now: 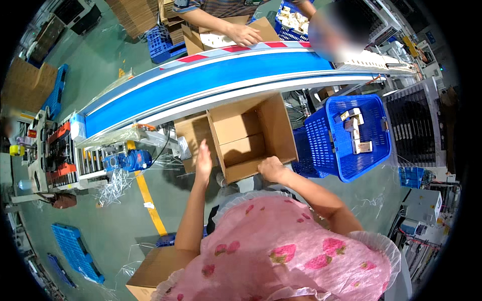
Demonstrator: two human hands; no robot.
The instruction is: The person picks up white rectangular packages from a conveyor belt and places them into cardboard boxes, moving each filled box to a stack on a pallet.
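Note:
An open cardboard box (243, 145) stands in front of me below the conveyor, its inside bare down to the bottom flaps. My right hand (271, 169) is closed on the box's near edge, toward its right corner. Beside the box's left wall, my left hand (203, 161) is raised with its fingers stretched out and nothing in it. Whether its palm touches the cardboard, I cannot tell. A cardboard flap (193, 135) spreads out to the left of the box.
A blue conveyor belt (211, 75) crosses beyond the box. To the right, a blue plastic basket (346, 165) holds several small cartons (355, 130). Across the belt, another person's hand (243, 35) is by a carton. A cardboard box (155, 268) sits behind my left arm.

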